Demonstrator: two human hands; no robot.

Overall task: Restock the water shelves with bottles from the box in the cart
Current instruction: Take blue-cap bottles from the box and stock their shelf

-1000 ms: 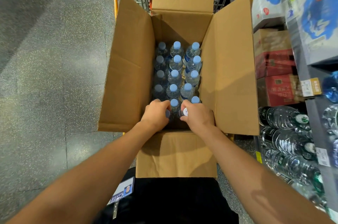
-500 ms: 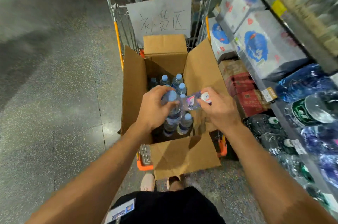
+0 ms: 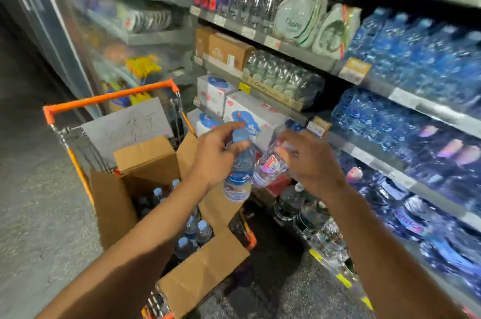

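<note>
Above the box (image 3: 145, 162) in the cart (image 3: 109, 97), the left hand (image 3: 210, 160) grips one bottle (image 3: 239, 175) by its neck and the right hand (image 3: 309, 162) grips another bottle (image 3: 269, 169), both short of the shelves (image 3: 377, 162).

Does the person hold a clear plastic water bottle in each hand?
Yes, the left hand grips a clear plastic blue-capped bottle, and the right hand grips a second clear bottle.

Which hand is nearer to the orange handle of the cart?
Left. The left hand, gripping a bottle, is just right of the orange handle and lower; the right hand is farther right, toward the shelves.
</note>
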